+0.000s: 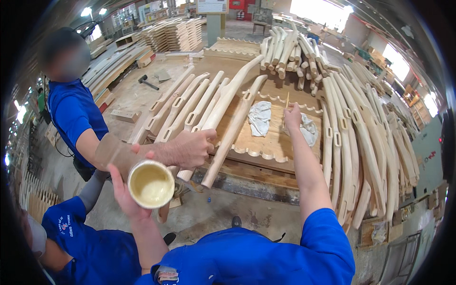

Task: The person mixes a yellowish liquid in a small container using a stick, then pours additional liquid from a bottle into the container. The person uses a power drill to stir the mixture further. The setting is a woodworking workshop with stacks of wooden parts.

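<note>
My left hand (124, 194) is wrapped round the side of a round cup (151, 184) with pale yellow liquid in it. Farther off to the right, my right hand (292, 117) pinches a thin yellowish stick (287, 99), pointing up; its lower end is hidden. Beneath that hand lies a crumpled white cloth (309, 131), and a second white cloth (260, 118) is to its left on a plywood board (247, 137). Between my hands, a co-worker's closed hand (192, 148) is over slotted wooden legs (228, 137) lying side by side.
More curved wooden legs (356, 133) line the right side, with a pile (289, 50) at the far end. Scalloped wooden strips (259, 153) edge the board. A black mallet (148, 82) lies far left. Two co-workers in blue shirts (78, 107) stand close on my left.
</note>
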`<state>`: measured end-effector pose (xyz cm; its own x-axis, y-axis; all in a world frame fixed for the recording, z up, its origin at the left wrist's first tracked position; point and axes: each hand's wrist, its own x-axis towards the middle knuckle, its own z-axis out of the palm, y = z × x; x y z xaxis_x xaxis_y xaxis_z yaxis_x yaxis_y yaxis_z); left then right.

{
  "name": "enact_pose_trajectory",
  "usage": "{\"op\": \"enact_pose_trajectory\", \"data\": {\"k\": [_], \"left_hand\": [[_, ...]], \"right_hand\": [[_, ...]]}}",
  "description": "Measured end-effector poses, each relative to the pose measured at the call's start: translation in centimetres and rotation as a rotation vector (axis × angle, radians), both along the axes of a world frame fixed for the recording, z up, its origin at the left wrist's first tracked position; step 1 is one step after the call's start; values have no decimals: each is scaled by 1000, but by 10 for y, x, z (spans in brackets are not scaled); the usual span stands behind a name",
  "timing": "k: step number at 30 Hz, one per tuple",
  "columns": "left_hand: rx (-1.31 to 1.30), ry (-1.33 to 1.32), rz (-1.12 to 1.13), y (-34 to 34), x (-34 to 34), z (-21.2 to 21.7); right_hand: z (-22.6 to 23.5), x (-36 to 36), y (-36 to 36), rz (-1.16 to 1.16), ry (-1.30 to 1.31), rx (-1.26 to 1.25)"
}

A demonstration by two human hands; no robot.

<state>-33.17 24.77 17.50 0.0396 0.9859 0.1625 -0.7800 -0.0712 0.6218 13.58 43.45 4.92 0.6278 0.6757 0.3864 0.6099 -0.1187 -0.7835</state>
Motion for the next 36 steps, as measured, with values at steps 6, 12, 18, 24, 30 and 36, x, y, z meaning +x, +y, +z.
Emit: {"op": "enact_pose_trajectory", "data": {"k": [6, 12, 18, 24, 30, 36], "left_hand": [[-71, 104, 239, -13, -5, -8], [-134, 69, 268, -15, -4, -13], [-144, 82, 224, 2, 2, -34], [-78, 82, 40, -9, -1, -45], [-84, 71, -104, -35, -13, -50], [-151, 84, -221, -64, 8, -73]], "right_hand": [[-28, 0, 45, -80, -133, -213], [-40, -8, 50, -27, -281, -121], [10, 3, 16, 330, -47, -67], [104, -167, -76, 1057, 34, -267], [218, -143, -81, 473, -382, -293], [273, -82, -158, 320, -114, -153]]}}
